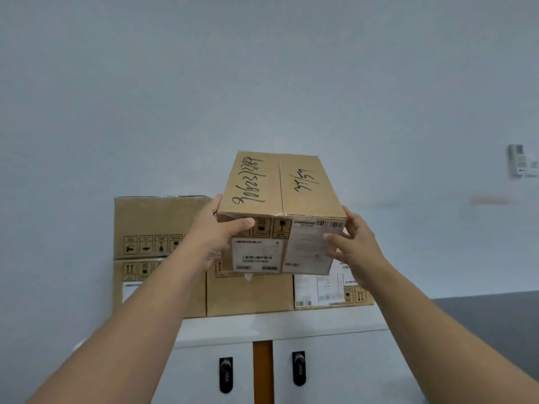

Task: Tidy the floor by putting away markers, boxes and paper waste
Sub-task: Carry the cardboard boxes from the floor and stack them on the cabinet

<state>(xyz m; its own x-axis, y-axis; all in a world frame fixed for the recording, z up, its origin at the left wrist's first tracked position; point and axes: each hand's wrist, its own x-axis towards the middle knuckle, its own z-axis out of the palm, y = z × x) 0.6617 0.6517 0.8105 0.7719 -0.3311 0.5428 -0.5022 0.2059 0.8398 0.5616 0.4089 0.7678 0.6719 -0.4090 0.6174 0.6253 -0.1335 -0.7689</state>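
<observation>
Box (280, 214) is up in both hands, left hand (217, 231) and right hand (354, 243) gripping its ends, just above the stack (163, 258) on the cabinet (320, 360). Guessing it still needs setting down; floor isn't visible.

The single head-worn camera looks forward and slightly down from close in front of a white cabinet (291, 330), facing the pale wall (262, 68) behind it, with the cabinet's top at mid-frame and its two doors cut by the lower edge.
</observation>
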